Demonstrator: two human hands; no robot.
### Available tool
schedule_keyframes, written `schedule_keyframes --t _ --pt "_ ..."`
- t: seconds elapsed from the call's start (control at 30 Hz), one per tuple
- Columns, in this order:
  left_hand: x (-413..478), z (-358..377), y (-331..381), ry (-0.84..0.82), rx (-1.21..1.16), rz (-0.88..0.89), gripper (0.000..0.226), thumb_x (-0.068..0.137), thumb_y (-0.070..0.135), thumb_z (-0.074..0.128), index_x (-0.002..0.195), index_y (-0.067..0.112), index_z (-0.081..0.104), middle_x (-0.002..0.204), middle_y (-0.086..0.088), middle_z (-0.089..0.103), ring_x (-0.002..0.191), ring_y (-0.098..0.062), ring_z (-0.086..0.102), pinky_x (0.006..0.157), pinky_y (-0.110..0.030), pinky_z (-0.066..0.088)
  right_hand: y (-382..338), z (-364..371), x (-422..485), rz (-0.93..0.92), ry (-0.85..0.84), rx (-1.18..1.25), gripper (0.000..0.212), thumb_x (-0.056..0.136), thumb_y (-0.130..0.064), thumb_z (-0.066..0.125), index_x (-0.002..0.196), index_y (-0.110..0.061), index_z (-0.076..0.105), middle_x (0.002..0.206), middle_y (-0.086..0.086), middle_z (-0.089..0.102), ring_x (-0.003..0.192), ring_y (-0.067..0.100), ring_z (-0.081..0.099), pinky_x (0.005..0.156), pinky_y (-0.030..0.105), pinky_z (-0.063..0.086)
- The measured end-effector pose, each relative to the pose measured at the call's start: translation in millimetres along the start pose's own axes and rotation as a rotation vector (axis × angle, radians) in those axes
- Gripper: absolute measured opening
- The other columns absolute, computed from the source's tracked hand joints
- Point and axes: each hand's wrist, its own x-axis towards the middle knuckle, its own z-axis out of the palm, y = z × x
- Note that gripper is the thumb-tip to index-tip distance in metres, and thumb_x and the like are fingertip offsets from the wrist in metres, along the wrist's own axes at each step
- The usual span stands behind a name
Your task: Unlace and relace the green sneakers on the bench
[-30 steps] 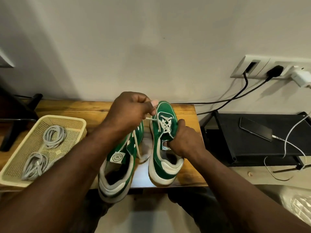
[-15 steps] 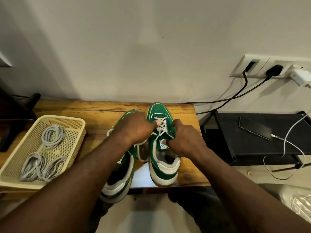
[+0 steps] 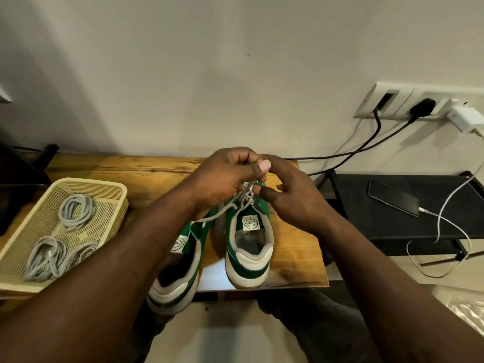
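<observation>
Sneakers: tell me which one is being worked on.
The sneaker on the right: the left hand pinches its white lace. The other sneaker sits beside it, partly under the left forearm.

A yellow mesh basket (image 3: 115, 208) holding coiled grey cables (image 3: 43, 254) sits at the left, while at the right a phone (image 3: 392, 199) lies on a black stand (image 3: 379, 226), plugged into a white cable (image 3: 457, 233), below the wall socket (image 3: 408, 98).

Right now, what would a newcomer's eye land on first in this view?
Two hands meet mid-frame over the right-hand green-and-white sneaker on the wooden bench: the left hand pinches its white lace, the right hand close beside. At left, a cream perforated plastic basket holds coiled grey cords.
</observation>
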Motion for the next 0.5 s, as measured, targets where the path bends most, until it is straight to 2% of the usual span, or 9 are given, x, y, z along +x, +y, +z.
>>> schedule_keyframes --t 0.1,0.17,0.23,0.27,0.3,0.37,0.43,0.47,0.5 --pt "-5 -6 10 -0.080 -0.132 0.061 0.023 0.102 0.025 0.062 0.093 0.006 0.070 0.075 -0.004 0.066 0.058 -0.014 0.047 0.052 -0.022 0.036 1 2 2 -0.049 -0.020 0.060 0.019 0.103 -0.027 0.064 0.119 -0.021 0.073 0.122 -0.008 0.072 0.113 0.011 0.063 0.102 0.047 0.053" --pt "-8 -12 10 -0.061 -0.234 0.037 0.029 0.099 0.034 0.063 0.089 0.008 0.069 0.066 0.002 0.057 0.052 -0.009 0.039 0.050 -0.023 0.030 4 -4 3 -0.034 -0.077 0.254 0.024 0.103 -0.033 0.061 0.103 -0.013 0.074 0.102 0.001 0.077 0.101 0.019 0.071 0.097 0.050 0.056" --pt "-6 -21 8 0.054 -0.257 -0.015 0.034 0.100 0.039 0.064 0.087 0.009 0.070 0.063 0.006 0.052 0.052 -0.010 0.036 0.049 -0.025 0.029 5 -16 2 -0.022 -0.117 0.516 0.026 0.103 -0.033 0.059 0.093 -0.011 0.070 0.085 0.006 0.073 0.084 0.023 0.068 0.089 0.044 0.056" --pt "-4 -27 5 0.148 -0.164 -0.049 0.034 0.101 0.039 0.065 0.084 0.010 0.071 0.062 0.010 0.055 0.054 -0.009 0.040 0.052 -0.026 0.032 5 -23 1 -0.010 -0.106 0.627 0.027 0.104 -0.033 0.060 0.092 -0.010 0.068 0.078 0.005 0.067 0.076 0.022 0.062 0.084 0.041 0.054" --pt "-1 -35 -1 0.239 0.034 -0.088 0.033 0.102 0.038 0.066 0.082 0.012 0.072 0.065 0.012 0.062 0.059 -0.009 0.050 0.058 -0.028 0.037 4 -29 1 0.019 -0.079 0.726 0.028 0.103 -0.034 0.059 0.093 -0.009 0.066 0.072 0.003 0.060 0.069 0.018 0.056 0.077 0.037 0.052" --pt "3 -46 -17 0.317 0.568 -0.199 0.030 0.102 0.041 0.065 0.084 0.018 0.073 0.084 0.003 0.072 0.080 -0.018 0.064 0.071 -0.033 0.046 5 -36 0 0.095 -0.028 0.799 0.028 0.104 -0.031 0.056 0.097 -0.006 0.067 0.066 0.000 0.050 0.058 0.013 0.042 0.061 0.028 0.046" --pt "1 -43 -29 0.272 0.866 -0.295 0.019 0.099 0.037 0.066 0.092 0.020 0.071 0.103 -0.006 0.072 0.091 -0.027 0.066 0.074 -0.034 0.049 11 -33 2 0.149 -0.014 0.593 0.027 0.108 -0.025 0.054 0.099 -0.007 0.072 0.065 0.000 0.051 0.054 0.012 0.037 0.052 0.026 0.036" --pt "-1 -37 -30 0.239 0.891 -0.272 0.007 0.096 0.032 0.069 0.096 0.025 0.071 0.112 -0.005 0.070 0.097 -0.027 0.065 0.077 -0.034 0.050 14 -28 2 0.158 -0.032 0.424 0.026 0.108 -0.025 0.055 0.099 -0.012 0.075 0.065 -0.001 0.055 0.054 0.011 0.040 0.054 0.028 0.036" --pt "-3 -30 -30 0.210 0.882 -0.200 0.013 0.092 0.027 0.072 0.104 0.032 0.070 0.123 -0.002 0.066 0.105 -0.025 0.063 0.084 -0.035 0.051 16 -22 2 0.161 -0.068 0.289 0.025 0.107 -0.027 0.057 0.097 -0.017 0.077 0.066 -0.003 0.060 0.056 0.009 0.045 0.058 0.030 0.038"
